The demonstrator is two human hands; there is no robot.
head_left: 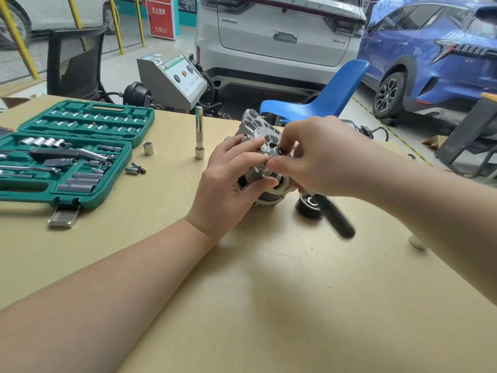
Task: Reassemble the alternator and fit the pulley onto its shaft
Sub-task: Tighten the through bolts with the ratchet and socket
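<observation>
On the tan workshop table [269, 292], both hands' fingers clamp the alternator [258, 138], socket case [67, 152] alongside.

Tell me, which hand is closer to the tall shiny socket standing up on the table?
Left. The left hand grips the alternator just right of the tall socket; the right hand is farther right, beyond it.

Green socket case [88, 196], silver alternator [254, 129], black pulley [309, 210].
</observation>
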